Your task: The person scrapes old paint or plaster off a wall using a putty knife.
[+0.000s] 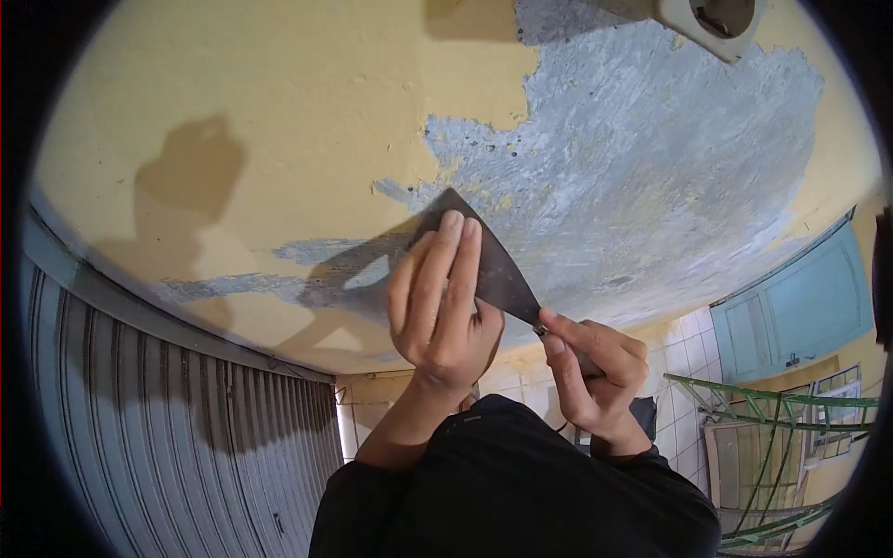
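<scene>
A dark, flat scraper blade [504, 275] lies against the wall, its upper corner at the ragged edge between yellow paint [314, 125] and a bare grey-blue patch [628, 153]. The fingers of my left hand [439, 300] are spread over the blade's face and press on it. My right hand [596, 366] pinches the narrow neck of the scraper between thumb and forefinger; its handle is mostly hidden behind that hand. Several streaks of grey show through the yellow paint left of the blade, partly under the shadow of my arms.
A pale fitting with a round opening [722, 17] juts from the wall at the top right. A ribbed metal shutter [188, 390] stands at the lower left. To the right are a light blue door [802, 300] and green metal framework [774, 411].
</scene>
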Demonstrator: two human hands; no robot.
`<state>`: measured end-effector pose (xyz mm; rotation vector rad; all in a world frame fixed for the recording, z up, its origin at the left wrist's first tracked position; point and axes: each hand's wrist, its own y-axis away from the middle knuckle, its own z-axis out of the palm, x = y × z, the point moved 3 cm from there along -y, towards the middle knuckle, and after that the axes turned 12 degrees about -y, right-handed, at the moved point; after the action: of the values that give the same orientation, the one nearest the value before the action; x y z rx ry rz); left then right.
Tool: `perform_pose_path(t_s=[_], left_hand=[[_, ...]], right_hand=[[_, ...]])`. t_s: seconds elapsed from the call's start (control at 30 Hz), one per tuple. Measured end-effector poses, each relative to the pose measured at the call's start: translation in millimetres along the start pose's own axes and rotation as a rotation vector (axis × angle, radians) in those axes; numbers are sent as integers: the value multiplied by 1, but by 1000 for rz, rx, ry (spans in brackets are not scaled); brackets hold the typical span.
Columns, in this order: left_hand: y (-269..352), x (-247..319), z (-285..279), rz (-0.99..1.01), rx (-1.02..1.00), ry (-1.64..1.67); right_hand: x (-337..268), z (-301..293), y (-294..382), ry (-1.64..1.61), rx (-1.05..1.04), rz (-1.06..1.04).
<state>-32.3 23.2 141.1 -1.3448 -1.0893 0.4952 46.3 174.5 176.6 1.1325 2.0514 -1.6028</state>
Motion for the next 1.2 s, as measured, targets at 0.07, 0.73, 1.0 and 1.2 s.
perform_pose_path(t_s=[0.07, 0.73, 1.0, 1.2], left_hand=[[2, 0, 2, -4, 5, 10], [-18, -7, -10, 2, 32, -20], [-13, -9, -12, -17, 36, -20], [-17, -15, -10, -25, 39, -35]], right_hand=[[-2, 1, -6, -1, -4, 3], [-12, 11, -11, -74, 14, -21], [-13, 15, -10, -61, -9, 16], [-13, 19, -15, -41, -20, -1]])
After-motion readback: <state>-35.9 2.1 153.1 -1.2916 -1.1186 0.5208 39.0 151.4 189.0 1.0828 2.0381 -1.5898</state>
